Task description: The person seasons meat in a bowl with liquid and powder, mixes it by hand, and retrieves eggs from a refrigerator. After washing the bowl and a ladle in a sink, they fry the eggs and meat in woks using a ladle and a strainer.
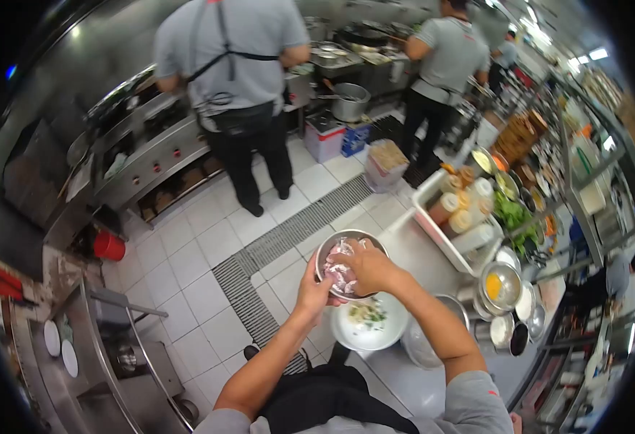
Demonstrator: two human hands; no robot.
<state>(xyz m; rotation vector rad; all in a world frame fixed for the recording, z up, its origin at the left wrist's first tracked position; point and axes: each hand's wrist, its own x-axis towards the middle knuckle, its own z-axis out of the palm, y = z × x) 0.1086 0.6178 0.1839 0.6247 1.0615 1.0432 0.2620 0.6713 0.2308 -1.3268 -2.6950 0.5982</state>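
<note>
A round metal bowl [322, 254] with pale pinkish pieces [340, 278], which look like raw meat, is held up in front of my body. My left hand [313, 289] grips its left rim and side, the thumb over the edge. Inside the bowl, my right hand [364, 266] reaches down onto the pieces; its fingertips are partly hidden among them. Just below the bowl, a white bowl [382, 334] with chopped green and pale bits [368, 315] stands on the counter's edge.
A white bin of sauce bottles [433, 228] stands ahead on the right counter, beside metal bowls, one with yellow-orange contents [494, 285]. Two people [238, 58] [447, 61] face the stoves. A red bucket [109, 244] is on the floor at left, near a steel rack [107, 347].
</note>
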